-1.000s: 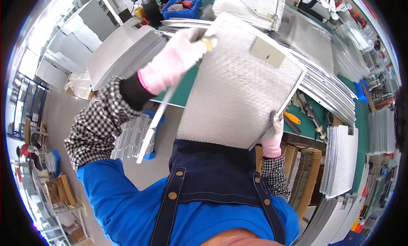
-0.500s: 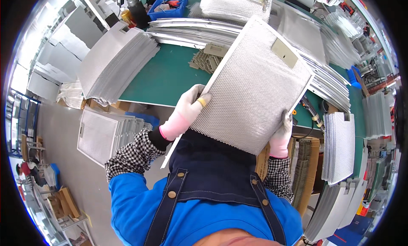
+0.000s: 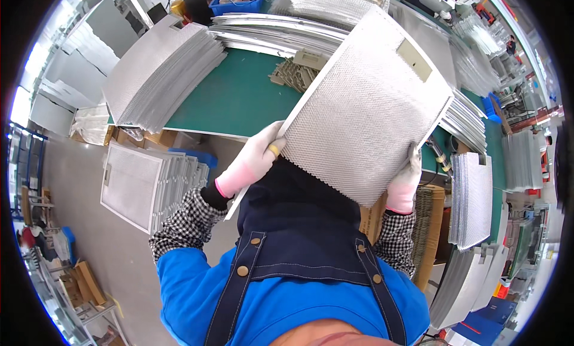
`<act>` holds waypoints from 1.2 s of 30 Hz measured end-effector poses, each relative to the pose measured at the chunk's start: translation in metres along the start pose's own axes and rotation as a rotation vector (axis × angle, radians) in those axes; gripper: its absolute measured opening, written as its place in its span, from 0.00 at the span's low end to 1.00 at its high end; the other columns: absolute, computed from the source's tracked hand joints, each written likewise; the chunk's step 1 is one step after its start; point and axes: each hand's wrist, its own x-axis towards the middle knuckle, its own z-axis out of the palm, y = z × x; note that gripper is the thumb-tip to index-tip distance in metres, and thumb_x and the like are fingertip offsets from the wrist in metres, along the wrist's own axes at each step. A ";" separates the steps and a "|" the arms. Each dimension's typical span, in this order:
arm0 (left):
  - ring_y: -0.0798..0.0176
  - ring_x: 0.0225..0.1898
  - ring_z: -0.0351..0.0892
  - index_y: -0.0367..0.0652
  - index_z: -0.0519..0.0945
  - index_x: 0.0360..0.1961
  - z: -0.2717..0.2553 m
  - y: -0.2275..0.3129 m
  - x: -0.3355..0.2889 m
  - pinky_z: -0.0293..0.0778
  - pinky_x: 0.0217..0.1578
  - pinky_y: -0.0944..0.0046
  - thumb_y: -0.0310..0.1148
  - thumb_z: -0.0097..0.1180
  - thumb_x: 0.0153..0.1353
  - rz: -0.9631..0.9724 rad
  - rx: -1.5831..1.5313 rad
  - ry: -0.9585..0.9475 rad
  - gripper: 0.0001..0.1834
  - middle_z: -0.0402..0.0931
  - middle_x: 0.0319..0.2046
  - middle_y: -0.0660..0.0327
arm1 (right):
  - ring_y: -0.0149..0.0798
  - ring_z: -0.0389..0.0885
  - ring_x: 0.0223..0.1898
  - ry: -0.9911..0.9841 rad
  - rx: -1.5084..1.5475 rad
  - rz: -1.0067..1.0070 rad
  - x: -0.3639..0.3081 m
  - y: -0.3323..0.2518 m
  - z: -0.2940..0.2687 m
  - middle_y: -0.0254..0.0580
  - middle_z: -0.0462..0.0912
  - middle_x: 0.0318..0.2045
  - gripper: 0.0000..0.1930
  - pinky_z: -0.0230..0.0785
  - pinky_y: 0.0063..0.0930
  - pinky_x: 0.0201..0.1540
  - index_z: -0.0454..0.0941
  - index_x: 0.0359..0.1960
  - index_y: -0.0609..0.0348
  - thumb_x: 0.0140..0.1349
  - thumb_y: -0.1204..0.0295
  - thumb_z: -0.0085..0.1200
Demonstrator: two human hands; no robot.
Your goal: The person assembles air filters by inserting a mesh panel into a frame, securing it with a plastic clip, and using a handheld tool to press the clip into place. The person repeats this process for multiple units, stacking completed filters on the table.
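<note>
I hold a silvery metal mesh filter panel (image 3: 365, 107) tilted in front of my chest. White frame strips run along its sides, and a beige latch plate (image 3: 414, 59) sits near its far right corner. Its near edge is bare, jagged mesh. The left frame strip (image 3: 237, 203) reaches past the mesh toward me. My left hand (image 3: 256, 157), in a white and pink glove with a yellow band on one finger, is closed on the left edge. My right hand (image 3: 405, 181), gloved alike, is closed on the right edge; some of its fingers are hidden behind the panel.
Beyond the panel is a green-topped workbench (image 3: 206, 107). It bears a mesh panel stack (image 3: 158, 62) at left, white frame strips (image 3: 272, 32), a beige latch plate pile (image 3: 293, 74) and a blue bin (image 3: 239, 2). More panels (image 3: 128, 181) stand low at left; others (image 3: 471, 196) stand at right.
The panel, with both hands on it, has shifted slightly to the right and away from me. My grip looks the same. The surroundings have shifted a little with my head.
</note>
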 end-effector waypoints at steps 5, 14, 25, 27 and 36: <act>0.47 0.50 0.78 0.31 0.70 0.64 -0.005 0.015 0.000 0.72 0.53 0.60 0.25 0.54 0.68 0.156 0.231 0.192 0.24 0.76 0.47 0.47 | 0.42 0.71 0.64 -0.009 0.149 -0.136 0.011 0.000 -0.003 0.51 0.73 0.61 0.26 0.64 0.37 0.68 0.64 0.67 0.73 0.80 0.61 0.38; 0.53 0.64 0.67 0.31 0.55 0.72 0.027 0.038 0.022 0.60 0.67 0.56 0.46 0.53 0.73 0.410 -0.273 0.443 0.38 0.65 0.63 0.47 | 0.37 0.75 0.58 -0.130 -0.265 -0.619 0.022 -0.130 0.067 0.49 0.79 0.53 0.25 0.65 0.32 0.64 0.68 0.65 0.69 0.74 0.63 0.51; 0.43 0.55 0.79 0.44 0.76 0.60 -0.038 0.059 -0.020 0.74 0.58 0.53 0.44 0.56 0.69 -0.110 0.513 -1.110 0.24 0.79 0.54 0.47 | 0.42 0.80 0.49 -1.242 -0.947 0.031 0.069 -0.051 0.073 0.49 0.83 0.46 0.29 0.73 0.33 0.55 0.74 0.58 0.71 0.68 0.55 0.54; 0.54 0.47 0.84 0.48 0.80 0.55 -0.059 0.054 -0.006 0.78 0.48 0.57 0.36 0.66 0.57 0.291 0.704 -0.294 0.23 0.83 0.47 0.56 | 0.39 0.79 0.46 -1.349 -0.955 0.064 0.063 -0.049 0.103 0.45 0.82 0.42 0.24 0.71 0.32 0.52 0.75 0.53 0.69 0.66 0.59 0.54; 0.55 0.26 0.82 0.45 0.79 0.36 -0.076 0.025 0.047 0.78 0.30 0.59 0.36 0.64 0.61 0.500 0.851 -0.083 0.09 0.77 0.25 0.61 | 0.36 0.80 0.40 -1.518 -1.149 0.126 0.078 -0.068 0.128 0.45 0.83 0.35 0.16 0.71 0.30 0.48 0.79 0.48 0.66 0.61 0.70 0.58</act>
